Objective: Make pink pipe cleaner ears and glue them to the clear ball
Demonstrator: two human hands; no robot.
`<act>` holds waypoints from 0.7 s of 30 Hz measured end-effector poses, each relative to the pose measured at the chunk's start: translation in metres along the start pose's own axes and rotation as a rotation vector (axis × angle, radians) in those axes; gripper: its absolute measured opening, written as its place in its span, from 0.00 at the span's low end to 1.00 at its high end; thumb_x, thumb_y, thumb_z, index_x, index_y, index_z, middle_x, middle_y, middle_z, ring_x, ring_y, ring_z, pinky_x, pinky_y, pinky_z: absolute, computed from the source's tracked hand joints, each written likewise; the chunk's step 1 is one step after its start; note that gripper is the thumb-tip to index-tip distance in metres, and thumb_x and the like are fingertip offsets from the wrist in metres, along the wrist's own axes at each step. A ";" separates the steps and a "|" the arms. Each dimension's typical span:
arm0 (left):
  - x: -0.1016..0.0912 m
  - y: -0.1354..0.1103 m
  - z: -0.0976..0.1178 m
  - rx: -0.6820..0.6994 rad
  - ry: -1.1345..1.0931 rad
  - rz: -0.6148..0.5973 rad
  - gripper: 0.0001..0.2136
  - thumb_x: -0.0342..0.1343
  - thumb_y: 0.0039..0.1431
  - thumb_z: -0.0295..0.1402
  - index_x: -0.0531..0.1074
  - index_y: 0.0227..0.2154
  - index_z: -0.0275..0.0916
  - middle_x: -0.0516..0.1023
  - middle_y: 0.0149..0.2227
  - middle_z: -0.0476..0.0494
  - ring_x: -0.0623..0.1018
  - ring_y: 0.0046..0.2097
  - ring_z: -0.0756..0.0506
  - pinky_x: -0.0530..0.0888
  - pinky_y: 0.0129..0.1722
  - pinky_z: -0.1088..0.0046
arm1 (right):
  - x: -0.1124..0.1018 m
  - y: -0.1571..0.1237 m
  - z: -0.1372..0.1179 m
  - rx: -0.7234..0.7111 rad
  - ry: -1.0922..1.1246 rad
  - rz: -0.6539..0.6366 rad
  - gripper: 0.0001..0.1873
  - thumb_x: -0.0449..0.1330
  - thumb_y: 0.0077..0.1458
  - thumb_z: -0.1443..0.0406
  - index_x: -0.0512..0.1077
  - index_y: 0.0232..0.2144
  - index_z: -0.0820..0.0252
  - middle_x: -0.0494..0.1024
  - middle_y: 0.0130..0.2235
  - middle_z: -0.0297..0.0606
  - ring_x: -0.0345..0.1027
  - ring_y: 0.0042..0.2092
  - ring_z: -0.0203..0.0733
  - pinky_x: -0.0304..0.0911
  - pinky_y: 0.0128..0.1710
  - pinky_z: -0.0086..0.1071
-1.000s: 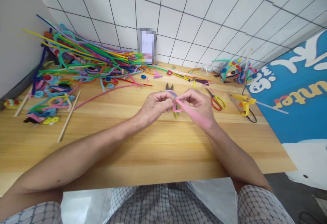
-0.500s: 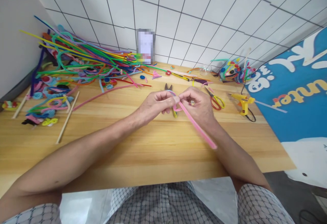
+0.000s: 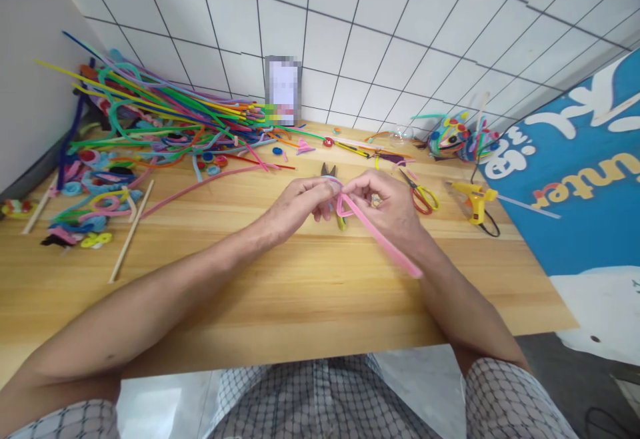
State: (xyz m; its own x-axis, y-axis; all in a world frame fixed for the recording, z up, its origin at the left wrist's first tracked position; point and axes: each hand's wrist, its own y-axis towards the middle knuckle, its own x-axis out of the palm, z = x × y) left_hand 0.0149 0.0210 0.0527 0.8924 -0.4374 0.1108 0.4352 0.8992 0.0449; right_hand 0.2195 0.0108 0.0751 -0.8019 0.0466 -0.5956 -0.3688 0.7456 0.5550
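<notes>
A pink pipe cleaner (image 3: 389, 245) is bent into a small loop at its upper end, and its long tail slants down to the right, slightly blurred. My left hand (image 3: 306, 204) pinches it at the loop between thumb and fingers. My right hand (image 3: 384, 204) grips it just beside that spot, fingertips almost meeting those of my left. Under and behind the hands lie pliers (image 3: 329, 171) with dark jaws and yellow-green handle ends, partly hidden by my left hand. Scissors (image 3: 424, 193) with red and yellow handles rest right of my right hand.
A heap of colourful pipe cleaners (image 3: 170, 102) fills the back left of the table, with wooden sticks (image 3: 132, 232) in front. A phone (image 3: 283, 91) leans on the tiled wall. A yellow glue gun (image 3: 475, 200) and colourful wrapped figures (image 3: 453, 137) stand at the right.
Both hands have shifted slightly left with the pink pipe cleaner. The loop shows more plainly as a triangle, and the tail's end has risen a little.
</notes>
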 end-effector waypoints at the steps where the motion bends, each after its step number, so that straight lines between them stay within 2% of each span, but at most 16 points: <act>1: 0.000 -0.001 0.001 0.025 0.022 -0.010 0.15 0.61 0.61 0.44 0.76 0.26 0.38 0.76 0.24 0.48 0.73 0.27 0.50 0.69 0.27 0.75 | 0.000 0.000 0.000 0.000 -0.006 0.000 0.05 0.64 0.62 0.69 0.80 0.36 0.55 0.77 0.29 0.31 0.67 0.30 0.36 0.62 0.30 0.31; 4: -0.001 -0.002 0.001 0.043 0.059 -0.022 0.18 0.63 0.61 0.48 0.78 0.26 0.38 0.77 0.26 0.47 0.73 0.28 0.50 0.68 0.29 0.75 | -0.002 -0.001 0.001 0.014 -0.023 -0.002 0.05 0.64 0.62 0.69 0.79 0.38 0.56 0.79 0.30 0.31 0.69 0.30 0.35 0.63 0.30 0.31; 6: -0.002 -0.001 -0.001 0.029 0.075 -0.024 0.17 0.64 0.61 0.47 0.79 0.27 0.37 0.78 0.26 0.47 0.73 0.28 0.50 0.68 0.29 0.75 | -0.002 0.000 0.000 0.033 -0.014 -0.004 0.04 0.64 0.61 0.68 0.79 0.39 0.56 0.80 0.30 0.32 0.70 0.30 0.35 0.64 0.30 0.31; 10: -0.005 0.001 -0.002 -0.001 0.134 -0.028 0.14 0.65 0.60 0.44 0.82 0.29 0.37 0.79 0.27 0.46 0.73 0.28 0.50 0.68 0.29 0.75 | -0.003 0.001 0.000 0.160 0.067 -0.013 0.04 0.67 0.59 0.64 0.79 0.38 0.56 0.82 0.32 0.33 0.73 0.31 0.37 0.67 0.31 0.31; 16: -0.007 0.003 -0.003 -0.009 0.177 -0.059 0.15 0.67 0.58 0.45 0.84 0.31 0.37 0.80 0.27 0.46 0.73 0.28 0.50 0.67 0.29 0.75 | 0.003 0.002 0.005 0.343 0.289 -0.005 0.12 0.72 0.55 0.56 0.78 0.37 0.55 0.83 0.34 0.36 0.76 0.34 0.39 0.72 0.33 0.33; 21: -0.005 0.003 -0.002 0.009 0.127 -0.004 0.12 0.68 0.57 0.43 0.85 0.30 0.38 0.80 0.26 0.47 0.73 0.27 0.51 0.68 0.27 0.75 | 0.002 0.004 0.010 0.415 0.404 -0.004 0.18 0.75 0.53 0.53 0.76 0.39 0.54 0.82 0.34 0.34 0.76 0.34 0.39 0.73 0.35 0.33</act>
State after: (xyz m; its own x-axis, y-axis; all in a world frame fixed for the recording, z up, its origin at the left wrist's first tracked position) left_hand 0.0124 0.0261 0.0501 0.8988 -0.4381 -0.0165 0.4383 0.8972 0.0543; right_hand 0.2207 0.0204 0.0705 -0.9468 -0.1530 -0.2832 -0.2221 0.9473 0.2307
